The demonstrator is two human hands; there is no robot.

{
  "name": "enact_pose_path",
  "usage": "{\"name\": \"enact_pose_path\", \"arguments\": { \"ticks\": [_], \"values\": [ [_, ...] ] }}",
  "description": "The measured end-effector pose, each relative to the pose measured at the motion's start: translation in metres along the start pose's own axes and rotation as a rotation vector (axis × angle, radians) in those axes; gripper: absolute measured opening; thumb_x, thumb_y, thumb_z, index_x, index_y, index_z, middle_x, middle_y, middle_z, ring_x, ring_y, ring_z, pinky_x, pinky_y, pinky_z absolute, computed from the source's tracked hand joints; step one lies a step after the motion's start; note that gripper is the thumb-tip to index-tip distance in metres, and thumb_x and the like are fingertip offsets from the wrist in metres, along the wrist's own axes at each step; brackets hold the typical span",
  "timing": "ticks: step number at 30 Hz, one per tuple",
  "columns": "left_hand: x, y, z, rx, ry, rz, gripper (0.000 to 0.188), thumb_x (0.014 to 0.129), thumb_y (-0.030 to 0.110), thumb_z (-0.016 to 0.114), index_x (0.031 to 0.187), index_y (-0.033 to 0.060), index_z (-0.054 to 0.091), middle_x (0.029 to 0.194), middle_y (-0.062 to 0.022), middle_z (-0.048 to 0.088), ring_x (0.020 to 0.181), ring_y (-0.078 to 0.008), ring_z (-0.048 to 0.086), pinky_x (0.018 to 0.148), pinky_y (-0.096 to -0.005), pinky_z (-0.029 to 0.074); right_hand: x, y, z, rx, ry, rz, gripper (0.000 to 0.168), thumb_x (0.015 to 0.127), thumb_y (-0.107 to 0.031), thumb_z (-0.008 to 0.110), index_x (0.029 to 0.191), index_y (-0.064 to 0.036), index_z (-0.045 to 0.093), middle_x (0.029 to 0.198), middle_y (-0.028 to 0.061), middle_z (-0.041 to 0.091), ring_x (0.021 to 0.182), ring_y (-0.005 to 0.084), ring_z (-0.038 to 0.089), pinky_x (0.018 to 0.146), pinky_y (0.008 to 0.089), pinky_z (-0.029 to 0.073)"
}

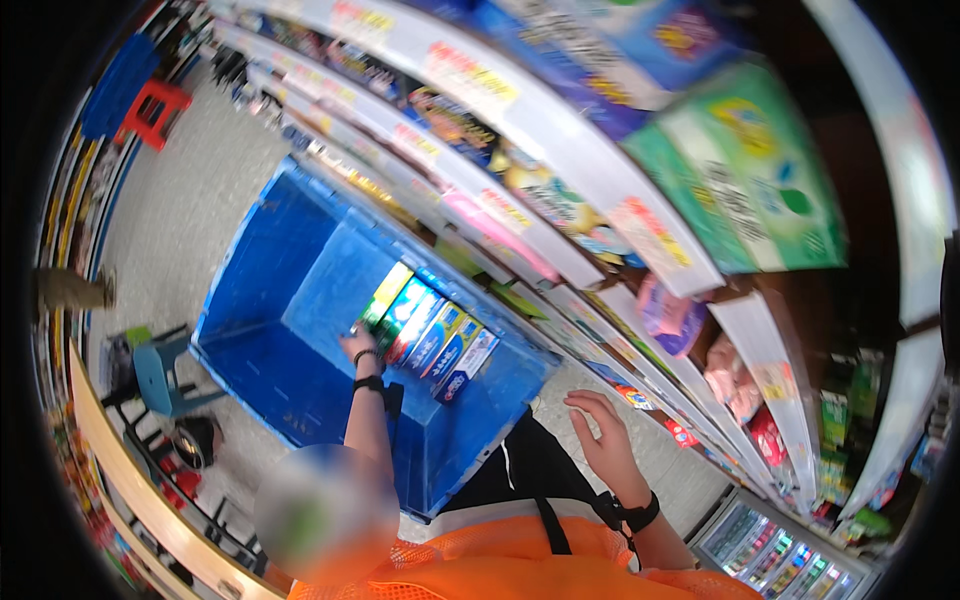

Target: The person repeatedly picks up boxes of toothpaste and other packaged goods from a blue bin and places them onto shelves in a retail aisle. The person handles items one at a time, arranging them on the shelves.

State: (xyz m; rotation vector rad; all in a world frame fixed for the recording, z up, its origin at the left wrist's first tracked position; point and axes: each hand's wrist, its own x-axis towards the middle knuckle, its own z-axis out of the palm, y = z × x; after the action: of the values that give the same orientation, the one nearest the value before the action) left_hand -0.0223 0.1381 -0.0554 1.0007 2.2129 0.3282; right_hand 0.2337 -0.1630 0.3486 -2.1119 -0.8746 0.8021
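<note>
My left hand (361, 345) reaches down into a large blue plastic tote (292, 360). It is at the near-left end of a yellow-and-green box (390, 292), touching it or almost so; blur hides whether the fingers grip it. That box stands at the end of a tight row of packaged boxes, with blue-and-yellow boxes (442, 341) beside it and a white-and-blue box (469, 371) at the other end. My right hand (604, 431) hangs outside the tote near the shelves, fingers apart and holding nothing.
Shop shelves (555, 112) with price tags run along the right, holding a green pack (750, 172). A glass-door fridge (787, 547) stands at lower right. To the left are a blue stool (165, 375), a red stool (154, 112) and a wooden counter edge (127, 480).
</note>
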Motion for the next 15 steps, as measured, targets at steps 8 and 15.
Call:
{"name": "enact_pose_path", "arguments": {
  "ticks": [8,15],
  "values": [
    [-0.191,0.115,-0.091,-0.841,-0.19,0.452,0.039,0.101,0.023,0.058,0.13,-0.0024,0.051,0.13,-0.0149,0.056,0.119,-0.0228,0.053,0.102,-0.0361,0.043,-0.049,-0.009,-0.07,-0.023,0.395,-0.117,0.012,0.089,-0.006,0.069,0.1,0.0,0.066,0.106,0.0106,0.067,0.099,0.0295,0.066,0.085,0.0357,0.052],
    [-0.42,0.193,-0.164,-0.758,-0.871,0.992,0.02,0.104,0.018,0.051,0.114,0.0022,0.058,0.095,-0.0062,0.063,0.088,-0.0137,0.06,0.081,-0.0298,0.047,-0.134,0.01,-0.183,-0.382,1.04,-0.202,0.022,0.085,-0.002,0.069,0.107,-0.004,0.066,0.111,0.0127,0.066,0.106,0.0316,0.064,0.091,0.04,0.051]
  ]
}}
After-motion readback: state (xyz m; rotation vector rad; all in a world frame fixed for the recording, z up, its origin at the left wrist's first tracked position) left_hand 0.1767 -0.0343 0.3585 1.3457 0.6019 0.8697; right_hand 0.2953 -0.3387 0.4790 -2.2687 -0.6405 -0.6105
